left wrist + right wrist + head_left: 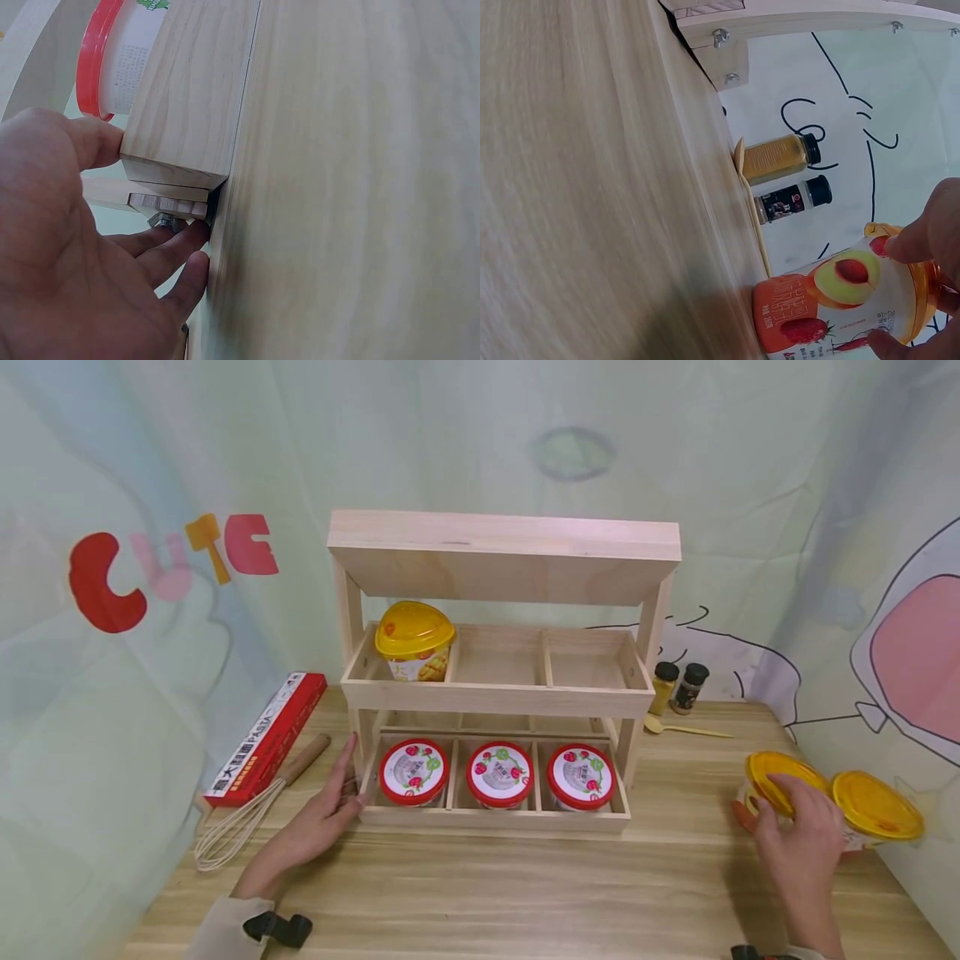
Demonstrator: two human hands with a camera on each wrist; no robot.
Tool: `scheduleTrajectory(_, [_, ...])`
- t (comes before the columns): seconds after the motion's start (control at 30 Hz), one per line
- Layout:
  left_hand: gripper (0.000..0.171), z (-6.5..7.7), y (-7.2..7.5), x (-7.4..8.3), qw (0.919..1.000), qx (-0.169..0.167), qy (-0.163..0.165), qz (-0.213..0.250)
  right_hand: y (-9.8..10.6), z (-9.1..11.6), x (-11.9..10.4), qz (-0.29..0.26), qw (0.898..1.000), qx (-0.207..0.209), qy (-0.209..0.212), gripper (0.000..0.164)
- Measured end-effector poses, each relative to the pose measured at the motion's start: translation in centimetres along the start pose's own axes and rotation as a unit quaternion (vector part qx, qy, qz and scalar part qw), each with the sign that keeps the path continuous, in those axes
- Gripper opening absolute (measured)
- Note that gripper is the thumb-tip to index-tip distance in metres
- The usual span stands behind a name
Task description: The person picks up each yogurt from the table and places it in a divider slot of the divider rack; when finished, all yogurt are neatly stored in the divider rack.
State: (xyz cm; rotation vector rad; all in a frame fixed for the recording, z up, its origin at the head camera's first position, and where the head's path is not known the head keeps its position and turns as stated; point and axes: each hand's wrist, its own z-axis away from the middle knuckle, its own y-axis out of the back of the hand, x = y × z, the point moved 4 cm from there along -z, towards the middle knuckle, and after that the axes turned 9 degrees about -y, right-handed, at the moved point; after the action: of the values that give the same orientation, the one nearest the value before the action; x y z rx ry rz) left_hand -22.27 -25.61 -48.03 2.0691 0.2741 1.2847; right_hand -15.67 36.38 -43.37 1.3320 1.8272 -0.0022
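Note:
On the left, my left hand (322, 822) rests against the end of the two-tier wooden rack (495, 697). Its thumb touches the lower tray's end in the left wrist view, while the other fingers reach along the side by a wing nut (163, 220). Over on the right, my right hand (806, 831) grips a yellow-lidded cup (840, 296) near its lid, thumb and fingers on either side. That cup has peach and strawberry pictures and stands upright on the table. Beside it is a second yellow-lidded cup (877, 806).
The lower tray holds red-lidded tubs (500, 775), one per compartment. Another yellow-lidded cup (415, 639) sits in the upper tray's left compartment. A pasta box (266, 739) and whisk (258, 806) lie left; spice jars (687, 687) and a wooden spoon (686, 729) are behind right.

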Motion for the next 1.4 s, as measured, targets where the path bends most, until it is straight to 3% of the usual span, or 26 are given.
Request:
scheduleTrajectory(0.47, [0.095,0.0,0.0,0.2,0.9999,0.003,0.002,-0.01,0.5,-0.1,-0.9,0.024,0.999,-0.018,-0.025,0.037])
scheduleTrajectory(0.63, [0.095,0.1,0.1,0.2,1.0,0.004,0.005,-0.007,0.9,-0.7,-2.1,0.009,1.0,-0.005,0.019,0.039])
scheduleTrajectory(0.83, [0.096,0.1,0.1,0.2,1.0,0.002,0.009,-0.001,1.6,-1.7,-4.0,0.019,0.999,-0.004,0.033,0.04])
scheduleTrajectory(1.4, [0.096,0.0,0.0,0.0,1.0,0.003,0.005,0.0,3.3,-5.2,-11.0,-0.016,0.994,-0.023,0.105,0.046])
